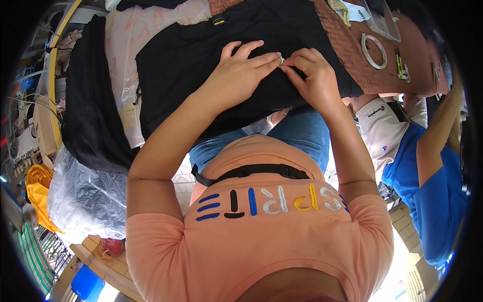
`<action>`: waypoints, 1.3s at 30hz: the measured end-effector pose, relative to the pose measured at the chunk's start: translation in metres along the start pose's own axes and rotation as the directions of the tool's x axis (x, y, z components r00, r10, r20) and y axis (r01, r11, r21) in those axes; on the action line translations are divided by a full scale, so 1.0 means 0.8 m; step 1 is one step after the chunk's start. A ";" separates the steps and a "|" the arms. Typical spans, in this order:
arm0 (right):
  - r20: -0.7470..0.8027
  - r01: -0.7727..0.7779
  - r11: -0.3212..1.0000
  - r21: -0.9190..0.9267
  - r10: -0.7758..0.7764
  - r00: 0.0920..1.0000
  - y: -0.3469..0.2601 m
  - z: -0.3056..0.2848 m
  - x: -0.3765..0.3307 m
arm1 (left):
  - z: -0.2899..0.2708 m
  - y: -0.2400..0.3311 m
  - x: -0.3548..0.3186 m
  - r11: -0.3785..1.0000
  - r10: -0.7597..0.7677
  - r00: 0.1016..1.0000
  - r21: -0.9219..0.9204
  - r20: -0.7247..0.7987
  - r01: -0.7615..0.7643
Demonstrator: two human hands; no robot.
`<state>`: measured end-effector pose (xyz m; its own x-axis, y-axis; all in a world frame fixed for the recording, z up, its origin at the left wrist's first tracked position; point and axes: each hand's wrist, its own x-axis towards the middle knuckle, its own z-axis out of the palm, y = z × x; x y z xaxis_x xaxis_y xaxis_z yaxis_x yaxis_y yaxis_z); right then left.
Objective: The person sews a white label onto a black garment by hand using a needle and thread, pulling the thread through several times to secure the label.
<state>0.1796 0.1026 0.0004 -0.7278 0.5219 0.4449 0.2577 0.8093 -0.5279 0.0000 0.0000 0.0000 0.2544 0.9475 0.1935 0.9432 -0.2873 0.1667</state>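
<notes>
A black garment [176, 65] lies spread over the table in front of me, with a small black and yellow label [218, 20] near its far edge. My left hand [241, 70] rests on the cloth, its outer fingers spread while the thumb and index finger come together at a small white piece [282, 61]. From the other side my right hand [314, 75] pinches at the same piece with thumb and index finger, its other fingers curled. Fingertips partly cover the piece, so its exact kind cannot be made out.
A white ring [374, 51], yellow-green thread snips [401, 67] and a clear plastic box [383, 22] lie on the brown quilted cover at far right. Black cloth [93, 100] hangs at left, above a clear plastic bag [85, 194]. A person in blue [427, 186] sits at right.
</notes>
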 end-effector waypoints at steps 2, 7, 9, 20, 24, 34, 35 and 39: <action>0.000 -0.013 1.000 -0.003 0.013 1.000 0.000 0.001 0.001 | 0.000 -0.002 0.001 0.999 0.012 1.000 0.040 0.006 -0.012; -0.012 -0.049 0.998 0.028 0.049 0.999 0.000 0.004 0.000 | -0.002 -0.002 0.000 0.999 0.022 1.000 0.046 0.010 -0.023; -0.014 -0.064 0.997 0.036 0.065 0.998 -0.001 0.004 -0.001 | -0.003 -0.002 -0.001 0.999 0.025 1.000 0.044 0.015 -0.025; 0.134 0.079 0.994 0.071 -0.088 0.987 -0.003 -0.023 -0.001 | -0.006 -0.002 -0.004 0.992 0.040 0.995 0.116 0.096 -0.051; 0.121 -0.110 0.990 0.089 0.099 0.988 0.008 -0.024 0.002 | -0.006 0.000 -0.004 0.991 0.044 0.995 0.122 0.095 -0.055; 0.099 -0.082 0.996 0.023 0.079 0.992 0.018 -0.005 0.008 | -0.005 0.004 -0.005 0.992 0.018 0.995 0.124 0.095 -0.029; 0.101 -0.080 0.997 0.018 0.078 0.992 0.018 -0.004 0.009 | -0.006 0.005 -0.005 0.992 0.011 0.995 0.126 0.101 -0.024; 0.106 -0.069 0.998 0.009 0.068 0.992 0.017 -0.004 0.010 | -0.004 0.007 -0.008 0.992 -0.011 0.995 0.128 0.100 -0.001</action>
<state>0.1790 0.1186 -0.0005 -0.7721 0.5438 0.3288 0.3014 0.7689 -0.5639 0.0028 -0.0078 0.0031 0.2637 0.9600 0.0942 0.9624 -0.2685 0.0418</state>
